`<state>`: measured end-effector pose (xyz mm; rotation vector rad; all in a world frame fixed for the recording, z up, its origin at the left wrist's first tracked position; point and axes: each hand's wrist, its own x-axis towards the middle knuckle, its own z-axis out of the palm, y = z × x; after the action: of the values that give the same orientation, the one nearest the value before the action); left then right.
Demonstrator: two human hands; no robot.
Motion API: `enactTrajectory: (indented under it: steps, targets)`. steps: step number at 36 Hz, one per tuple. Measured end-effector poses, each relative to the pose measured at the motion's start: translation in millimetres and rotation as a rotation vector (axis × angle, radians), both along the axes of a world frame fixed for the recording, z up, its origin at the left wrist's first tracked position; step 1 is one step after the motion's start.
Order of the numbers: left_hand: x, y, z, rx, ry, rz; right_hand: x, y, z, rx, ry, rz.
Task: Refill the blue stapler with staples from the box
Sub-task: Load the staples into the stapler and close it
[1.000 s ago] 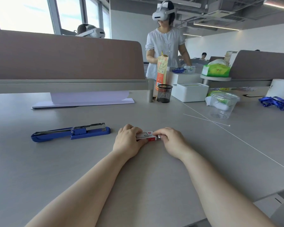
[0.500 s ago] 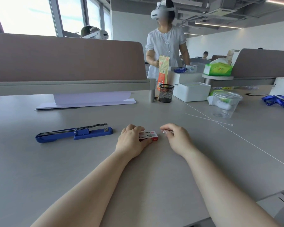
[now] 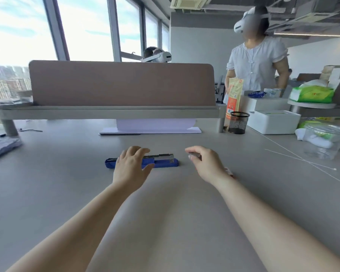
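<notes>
Left hand (image 3: 131, 166) spread over blue stapler (image 3: 161, 162); right hand (image 3: 205, 163) pinching staples (image 3: 194, 154)

Grey desk (image 3: 47, 183) fills lower frame. Brown partition (image 3: 122, 83) across centre. Tall windows (image 3: 86, 28) upper left, daylight. Ceiling strip light (image 3: 308, 34) upper right.

Open surface (image 3: 165, 193) near the front edge, wide lane between both forearms. Blue stapler (image 3: 165, 162) blocks mid-surface; mesh pen cup (image 3: 238, 122) and clear plastic tub (image 3: 326, 141) crowd the far right corner.
</notes>
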<state>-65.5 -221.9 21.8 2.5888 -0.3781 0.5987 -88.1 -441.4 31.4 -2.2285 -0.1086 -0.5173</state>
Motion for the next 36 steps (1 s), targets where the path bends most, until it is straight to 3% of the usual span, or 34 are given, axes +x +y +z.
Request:
enactTrajectory:
  steps: [10, 17, 36]
  targets:
    - [34, 23, -16, 0.109, -0.027, 0.033, 49, 62, -18, 0.038, -0.132, -0.001]
    - [52, 22, -30, 0.189, 0.073, 0.006, 61, 57, -33, 0.082, -0.145, 0.007]
    - [52, 26, -27, 0.053, 0.068, -0.025, 55, 62, -31, 0.005, -0.096, 0.106]
